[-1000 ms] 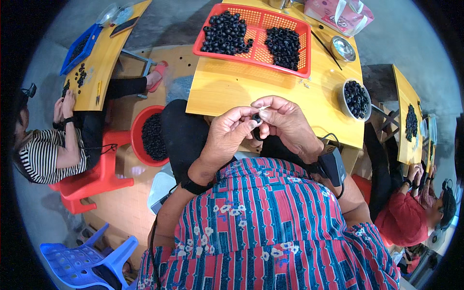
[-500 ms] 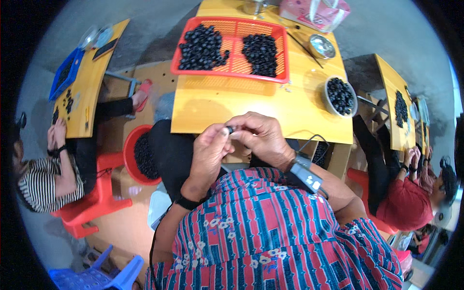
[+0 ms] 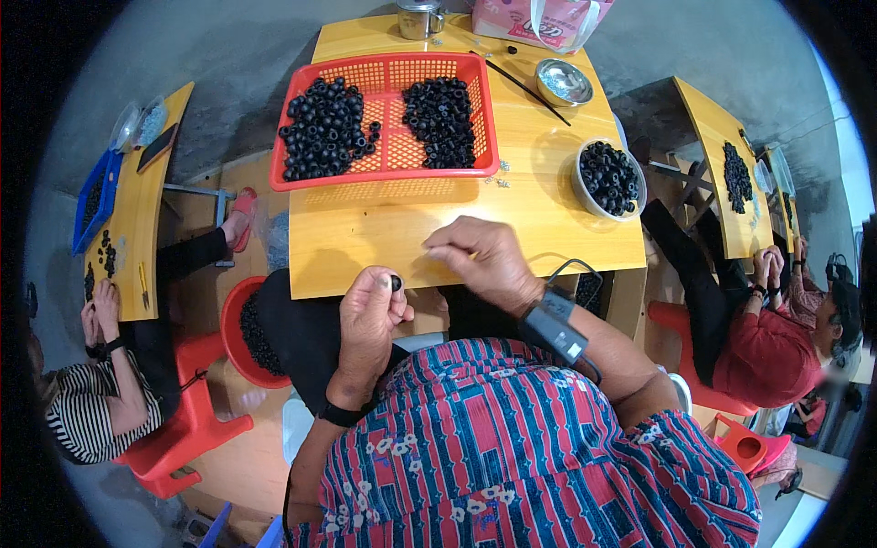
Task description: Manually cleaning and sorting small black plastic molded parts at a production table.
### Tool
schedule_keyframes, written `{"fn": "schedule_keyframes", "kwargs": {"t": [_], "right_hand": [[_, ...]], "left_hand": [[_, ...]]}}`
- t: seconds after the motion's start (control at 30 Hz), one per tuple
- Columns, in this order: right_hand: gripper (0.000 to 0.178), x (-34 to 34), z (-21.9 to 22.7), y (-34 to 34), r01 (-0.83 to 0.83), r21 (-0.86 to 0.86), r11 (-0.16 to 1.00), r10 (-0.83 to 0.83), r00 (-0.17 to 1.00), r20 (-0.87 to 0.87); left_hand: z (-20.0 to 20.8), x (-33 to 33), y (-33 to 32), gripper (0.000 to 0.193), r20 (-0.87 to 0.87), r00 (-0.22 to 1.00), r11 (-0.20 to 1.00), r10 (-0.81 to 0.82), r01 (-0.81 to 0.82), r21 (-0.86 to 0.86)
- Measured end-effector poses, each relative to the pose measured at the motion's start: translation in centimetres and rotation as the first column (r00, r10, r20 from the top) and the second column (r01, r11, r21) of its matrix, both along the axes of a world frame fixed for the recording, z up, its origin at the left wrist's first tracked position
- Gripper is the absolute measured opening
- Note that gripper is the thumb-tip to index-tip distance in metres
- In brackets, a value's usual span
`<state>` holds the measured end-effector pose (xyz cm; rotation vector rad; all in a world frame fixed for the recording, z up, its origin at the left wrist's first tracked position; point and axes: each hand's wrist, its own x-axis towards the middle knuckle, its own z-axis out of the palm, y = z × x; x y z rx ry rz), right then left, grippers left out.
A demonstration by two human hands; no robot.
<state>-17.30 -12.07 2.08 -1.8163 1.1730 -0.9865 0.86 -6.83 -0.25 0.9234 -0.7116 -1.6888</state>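
Low over the table's near edge, my left hand point(image 3: 367, 315) pinches a small black hollow part point(image 3: 396, 283) between thumb and fingertips, its round opening showing. My right hand point(image 3: 482, 262) is apart from it, a little to the right, with the fingers curled and thumb and forefinger together. Whatever those fingertips may hold is too small to make out. Beyond my hands stands a red plastic basket point(image 3: 387, 157) with two piles: larger round black pieces point(image 3: 326, 128) on the left and smaller black pieces point(image 3: 439, 123) on the right.
On the yellow table point(image 3: 402, 224) stand a clear tub point(image 3: 578, 190) of black parts, a metal bowl point(image 3: 564, 84), a dark stick point(image 3: 523, 87), a steel cup point(image 3: 418, 22) and a pink bag point(image 3: 512, 23). A red floor basin point(image 3: 228, 320) is left of my legs. People sit at side tables.
My hands were together around the small black part; now they are apart. The left keeps the part, while the right has drawn away. The view has shifted, so the table appears lower and further left.
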Motion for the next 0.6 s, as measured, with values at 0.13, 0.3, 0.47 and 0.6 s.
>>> {"fn": "schedule_keyframes", "kwargs": {"t": [0.13, 0.3, 0.47, 0.6], "right_hand": [[0.013, -5.0, -3.6, -1.7, 0.303, -0.012, 0.953, -0.303, 0.952, -0.038], [0.03, -7.0, -3.7, -2.9, 0.397, 0.14, 0.907, -0.376, 0.914, -0.154], [0.032, -6.3, -2.1, -3.6, 0.361, 0.096, 0.928, -0.32, 0.901, -0.295], [0.027, -6.3, -2.2, -3.4, 0.359, 0.084, 0.929, -0.314, 0.89, -0.331]], "left_hand": [[-0.3, 0.2, 0.1, 0.02, -0.038, 0.999, 0.998, -0.003, 0.006, 0.066], [-0.6, -0.1, -0.1, 0.02, 0.007, 0.998, 0.994, -0.063, 0.062, 0.085], [-0.7, -0.1, -0.1, 0.018, 0.014, 0.998, 0.992, -0.056, 0.054, 0.113], [-0.7, -0.1, -0.1, 0.018, 0.006, 0.998, 0.991, -0.057, 0.056, 0.125]]}}
